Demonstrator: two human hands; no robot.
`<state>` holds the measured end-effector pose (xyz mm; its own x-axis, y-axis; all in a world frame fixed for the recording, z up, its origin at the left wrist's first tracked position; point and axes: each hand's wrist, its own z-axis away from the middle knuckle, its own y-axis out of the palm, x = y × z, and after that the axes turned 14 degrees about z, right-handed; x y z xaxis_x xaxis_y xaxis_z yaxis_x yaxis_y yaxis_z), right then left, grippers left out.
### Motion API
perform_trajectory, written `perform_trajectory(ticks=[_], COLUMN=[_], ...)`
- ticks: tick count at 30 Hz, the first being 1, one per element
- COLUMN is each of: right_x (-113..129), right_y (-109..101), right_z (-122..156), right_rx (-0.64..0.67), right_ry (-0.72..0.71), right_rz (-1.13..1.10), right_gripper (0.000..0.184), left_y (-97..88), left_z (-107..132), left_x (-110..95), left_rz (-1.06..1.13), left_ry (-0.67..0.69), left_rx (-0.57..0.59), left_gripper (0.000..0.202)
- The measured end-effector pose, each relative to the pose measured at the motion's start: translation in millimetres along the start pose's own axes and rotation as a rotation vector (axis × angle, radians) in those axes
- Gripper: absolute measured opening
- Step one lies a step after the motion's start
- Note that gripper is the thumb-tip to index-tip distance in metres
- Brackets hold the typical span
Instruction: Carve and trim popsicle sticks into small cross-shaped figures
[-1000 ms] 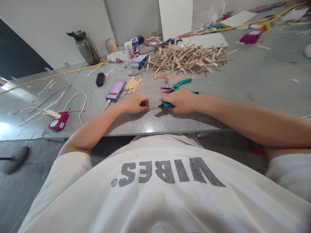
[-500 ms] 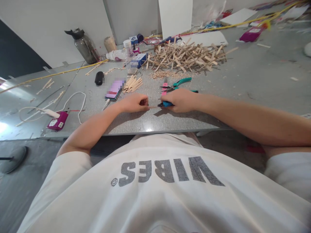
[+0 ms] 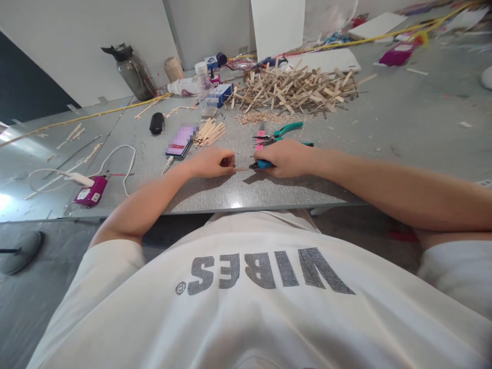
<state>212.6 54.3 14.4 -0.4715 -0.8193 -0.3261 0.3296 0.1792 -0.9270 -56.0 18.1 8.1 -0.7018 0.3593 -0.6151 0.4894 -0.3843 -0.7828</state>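
Observation:
My left hand pinches one end of a thin wooden stick just above the table. In my right hand is a pair of blue-handled pliers, most of its handles hidden by the palm. The dark jaws of these pliers point left and meet the stick's other end; whether they grip or cut it is too small to tell. Just beyond my right hand lie green-handled long-nose pliers across a pink-handled tool. A small bundle of wooden sticks rests past my left hand.
A big heap of wooden sticks lies at the back, with small wood chips before it. Left of the bundle are a phone on a white cable and a black case. A dark bottle stands behind, near a yellow cord.

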Motion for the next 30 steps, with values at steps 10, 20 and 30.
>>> perform_trajectory(ticks=[10,20,30], right_x=[-4,-5,-1], right_y=[9,13,-1], right_z=[-2,-5,2], right_rx=[-0.061,-0.065,0.003], right_ry=[-0.006,0.006,0.002], right_rz=[-0.03,-0.037,-0.016], right_gripper=[0.019,0.02,0.031], left_y=[-1.6,1.8,3.6], left_z=[0,1,2], left_x=[-4,-7,-9], left_rz=[-0.014,-0.087,-0.114], left_ry=[-0.053,-0.023,-0.024], left_rx=[-0.004,-0.02,0.003], left_gripper=[0.033,0.028,0.025])
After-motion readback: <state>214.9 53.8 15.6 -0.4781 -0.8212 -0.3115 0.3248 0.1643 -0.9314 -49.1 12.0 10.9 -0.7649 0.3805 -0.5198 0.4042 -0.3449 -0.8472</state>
